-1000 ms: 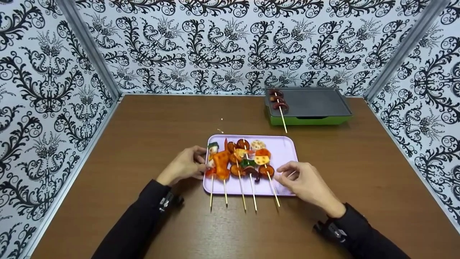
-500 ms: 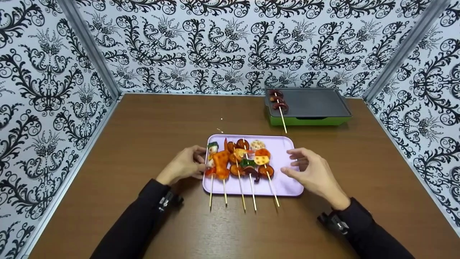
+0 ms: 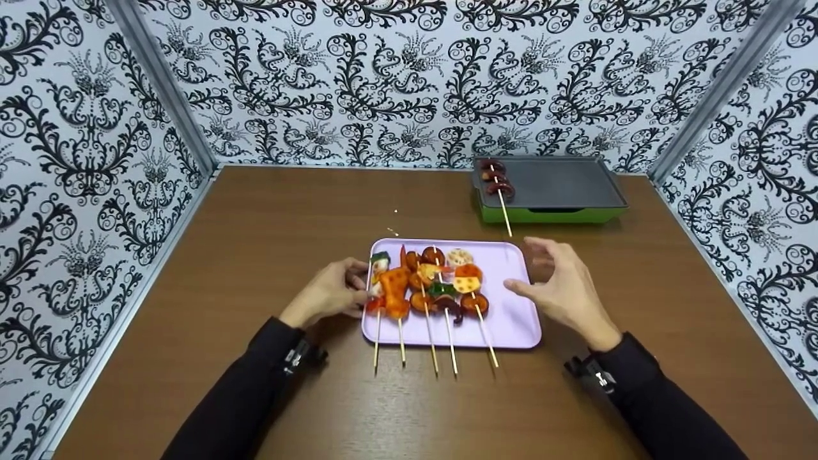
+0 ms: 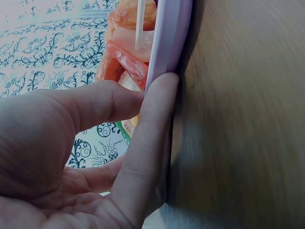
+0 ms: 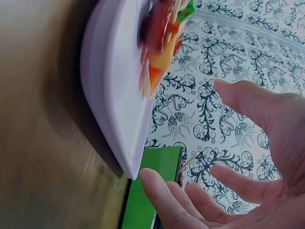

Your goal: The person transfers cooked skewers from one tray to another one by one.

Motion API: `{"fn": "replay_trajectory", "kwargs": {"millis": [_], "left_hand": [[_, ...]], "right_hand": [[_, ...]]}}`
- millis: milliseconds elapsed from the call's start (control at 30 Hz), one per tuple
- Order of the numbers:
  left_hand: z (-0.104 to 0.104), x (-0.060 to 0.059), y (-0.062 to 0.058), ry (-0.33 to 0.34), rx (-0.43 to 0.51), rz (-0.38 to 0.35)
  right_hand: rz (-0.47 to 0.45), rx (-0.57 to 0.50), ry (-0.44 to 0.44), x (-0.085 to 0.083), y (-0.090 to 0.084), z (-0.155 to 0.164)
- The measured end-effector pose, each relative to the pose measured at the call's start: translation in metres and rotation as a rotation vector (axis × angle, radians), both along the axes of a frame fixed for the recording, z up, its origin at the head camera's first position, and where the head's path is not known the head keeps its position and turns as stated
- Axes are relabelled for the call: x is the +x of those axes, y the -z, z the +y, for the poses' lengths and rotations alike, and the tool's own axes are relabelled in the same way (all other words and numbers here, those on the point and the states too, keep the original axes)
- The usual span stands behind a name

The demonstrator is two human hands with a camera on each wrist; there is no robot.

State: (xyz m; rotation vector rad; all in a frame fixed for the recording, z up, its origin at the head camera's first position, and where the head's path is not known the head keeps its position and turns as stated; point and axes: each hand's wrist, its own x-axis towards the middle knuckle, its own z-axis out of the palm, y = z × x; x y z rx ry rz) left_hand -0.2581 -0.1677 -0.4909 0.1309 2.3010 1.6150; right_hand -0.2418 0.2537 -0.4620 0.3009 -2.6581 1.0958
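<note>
A purple tray (image 3: 511, 319) lies mid-table with several skewers (image 3: 434, 284) of coloured food pieces, their sticks pointing toward me. My left hand (image 3: 348, 291) is at the tray's left edge. In the left wrist view its thumb and forefinger (image 4: 143, 102) pinch the tray rim (image 4: 169, 38). My right hand (image 3: 548, 276) hovers over the tray's right edge, fingers spread and holding nothing. In the right wrist view the right hand (image 5: 281, 143) is apart from the tray (image 5: 114, 95).
A green grill (image 3: 549, 185) with a dark plate stands at the back right; one skewer (image 3: 497, 182) of dark pieces lies on its left side. Patterned walls close in the brown table (image 3: 255, 223) on three sides. The green grill (image 5: 152, 191) shows beyond the tray in the right wrist view.
My right hand has left the near right of the tray and risen away from me toward the tray's far right corner. The left hand has stayed at the left rim.
</note>
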Motion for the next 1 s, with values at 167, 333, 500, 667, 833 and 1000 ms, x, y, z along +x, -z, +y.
{"fn": "replay_trajectory", "kwargs": {"millis": [167,333,500,667,833,1000], "left_hand": [[-0.001,0.0,0.001,-0.004,0.001,0.003],[0.0,0.0,0.002,0.013,0.017,0.001],[0.0,0.0,0.001,0.014,0.024,-0.004],[-0.001,0.001,-0.002,0.009,0.025,-0.011],[-0.001,0.002,-0.002,0.008,0.027,-0.011],[0.0,0.001,-0.001,0.006,0.026,-0.007]], "right_hand": [[0.019,0.027,0.036,-0.013,-0.002,-0.002],[0.052,0.054,0.038,-0.026,-0.003,-0.006],[0.105,0.096,0.04,-0.04,-0.002,-0.011],[0.149,0.101,0.051,-0.054,-0.001,-0.019],[0.162,0.118,0.077,-0.066,-0.002,-0.027],[0.196,0.143,0.095,-0.077,-0.002,-0.034]]}}
